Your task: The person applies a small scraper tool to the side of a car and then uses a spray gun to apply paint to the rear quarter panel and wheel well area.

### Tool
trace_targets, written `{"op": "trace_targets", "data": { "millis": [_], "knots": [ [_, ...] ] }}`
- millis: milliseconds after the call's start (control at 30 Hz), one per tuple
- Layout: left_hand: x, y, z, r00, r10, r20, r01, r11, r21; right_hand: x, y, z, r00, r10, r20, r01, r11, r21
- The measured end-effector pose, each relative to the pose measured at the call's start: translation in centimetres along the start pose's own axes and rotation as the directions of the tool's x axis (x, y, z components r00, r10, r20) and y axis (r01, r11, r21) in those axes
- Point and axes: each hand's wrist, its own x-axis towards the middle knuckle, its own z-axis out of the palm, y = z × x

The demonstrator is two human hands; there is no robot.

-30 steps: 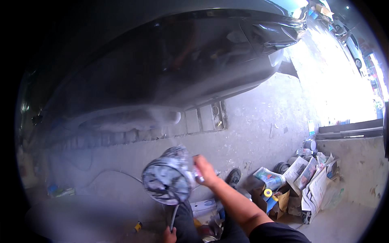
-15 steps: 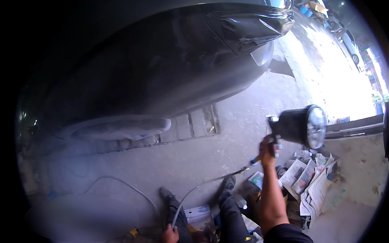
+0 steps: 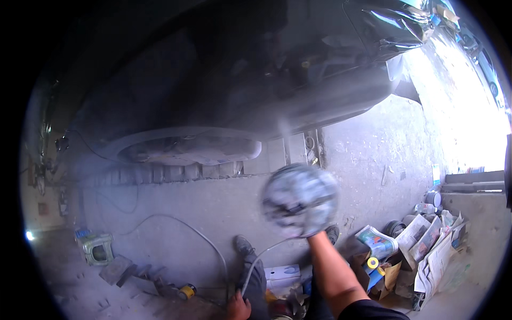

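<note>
A spray gun (image 3: 300, 201) is in my right hand (image 3: 318, 241), its round cup blurred and facing up at me. The cup hides the fingers, and only the wrist side of that hand shows. A pale streak of mist rises past the gun toward the dark, glossy lower side of a car (image 3: 320, 80). Low at the picture's bottom, my left hand (image 3: 238, 308) is closed round a grey air hose (image 3: 198, 233), which runs in a loop over the floor and up toward the gun.
Light sheeting covers the car's wheel (image 3: 205, 151); shiny film (image 3: 397, 42) wraps its far right end. Newspapers (image 3: 433, 261), blue rolls (image 3: 376, 274) and bottles crowd the right floor. At left lie a greenish stand (image 3: 97, 249) and a yellow-black roll (image 3: 186, 292). A white box (image 3: 282, 273) sits between my legs.
My right hand has swung the spray gun left along the car, turning its cup toward me. My left hand keeps its hold on the hose. The view has shifted left.
</note>
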Motion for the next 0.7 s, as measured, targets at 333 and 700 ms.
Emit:
{"op": "trace_targets", "data": {
  "millis": [333,700],
  "knots": [
    [1.9,-1.3,2.7,0.999,-0.05,-0.01,0.05,0.996,0.068,4.3,5.1,-6.0,0.709,-0.339,0.619,0.68,0.095,-0.727],
    [4.7,3.5,2.3,0.963,0.261,-0.075,-0.241,0.949,0.204,2.5,-25.6,-12.8,0.638,-0.756,-0.143,0.529,0.566,-0.632]
  ]
}}
